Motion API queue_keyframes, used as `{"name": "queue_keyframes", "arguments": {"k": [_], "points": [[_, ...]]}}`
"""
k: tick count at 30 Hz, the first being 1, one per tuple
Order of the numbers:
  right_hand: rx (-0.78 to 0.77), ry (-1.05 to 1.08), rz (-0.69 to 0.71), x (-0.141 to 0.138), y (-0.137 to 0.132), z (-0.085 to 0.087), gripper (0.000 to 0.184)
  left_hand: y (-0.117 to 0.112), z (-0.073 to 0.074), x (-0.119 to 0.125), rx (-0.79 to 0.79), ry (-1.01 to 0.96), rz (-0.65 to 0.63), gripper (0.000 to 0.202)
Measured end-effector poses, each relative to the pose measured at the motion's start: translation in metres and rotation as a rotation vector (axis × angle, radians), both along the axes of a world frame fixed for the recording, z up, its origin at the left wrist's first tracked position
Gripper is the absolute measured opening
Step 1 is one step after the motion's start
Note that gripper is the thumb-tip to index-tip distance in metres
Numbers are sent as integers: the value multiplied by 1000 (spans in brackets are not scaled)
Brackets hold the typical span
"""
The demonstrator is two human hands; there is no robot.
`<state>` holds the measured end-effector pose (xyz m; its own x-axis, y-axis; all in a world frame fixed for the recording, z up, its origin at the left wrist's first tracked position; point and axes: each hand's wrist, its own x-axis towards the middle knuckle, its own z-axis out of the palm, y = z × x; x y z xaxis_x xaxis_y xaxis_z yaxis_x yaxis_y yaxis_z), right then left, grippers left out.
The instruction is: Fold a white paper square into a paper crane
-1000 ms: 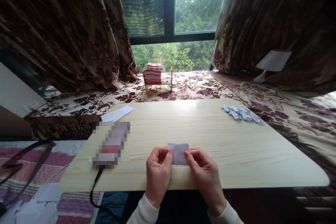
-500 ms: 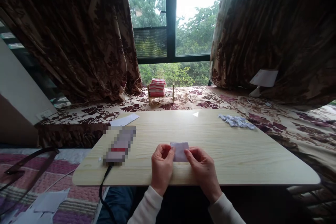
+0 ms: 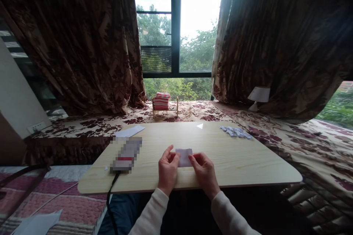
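Note:
A small pale rectangle of folded paper is held up just above the near middle of the table. My left hand pinches its left edge between thumb and fingers, with the index finger raised. At the opposite edge, my right hand grips it with thumb and curled fingers. Toward the far right of the table lies a pile of small folded white papers. A small white paper triangle rests near the back edge.
A blurred-out device with a black cable lies on the table's left side, in front of white paper sheets. Behind the table, a little rack holds folded striped cloths. A lamp stands at right. More paper is on the bed.
The view has tilted up and shifted slightly. My left index finger has lifted off the paper; both hands still hold it in about the same place.

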<state>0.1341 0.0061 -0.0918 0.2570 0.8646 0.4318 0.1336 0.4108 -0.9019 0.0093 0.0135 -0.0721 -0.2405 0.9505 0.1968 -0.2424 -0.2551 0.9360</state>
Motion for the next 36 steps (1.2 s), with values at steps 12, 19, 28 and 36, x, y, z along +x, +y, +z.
{"name": "queue_keyframes", "arguments": {"k": [12,19,28,36], "points": [[25,23,43,-2,-3,5,28,-2,0,-6,18,72,-94,26],[-31,74,105,4,2,11,32,-4,3,-4,29,145,-97,23],[-63,44,196,6,-7,22,32,-4,3,-2,36,210,-145,23],[-73,55,185,5,-9,23,32,-5,5,-2,46,281,-127,28]]}}
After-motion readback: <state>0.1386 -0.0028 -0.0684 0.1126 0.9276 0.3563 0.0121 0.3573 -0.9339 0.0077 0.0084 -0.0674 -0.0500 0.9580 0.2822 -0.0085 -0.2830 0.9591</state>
